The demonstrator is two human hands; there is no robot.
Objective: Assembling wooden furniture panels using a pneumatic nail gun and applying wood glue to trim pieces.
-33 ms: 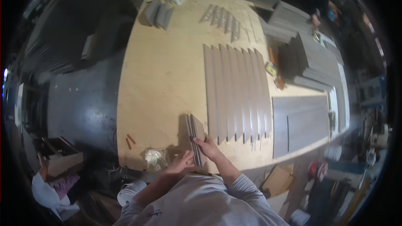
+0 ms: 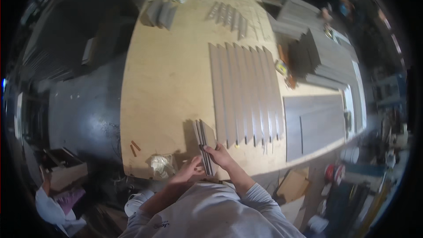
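several thin grey strips (image 2: 203,143), stacked on edge, stand at the near edge of a pale plywood desk (image 2: 167,83). the right hand (image 2: 221,155) grips the stack from the right side, fingers curled around it; the left hand (image 2: 188,170) lies flat against its near end, fingers straight and close together. just right of the stack, a row of long grey slats (image 2: 244,92) lies side by side, overlapping like louvres. a crumpled clear plastic bag (image 2: 161,164) sits left of the hands near the desk's corner, with two small reddish-brown pieces (image 2: 133,148) just beyond it. farther off, short grey pieces (image 2: 229,15) and a small grey pile (image 2: 161,14) lie near the far edge. flat grey panels (image 2: 317,121) and stacked grey boards (image 2: 326,57) crowd the right side.
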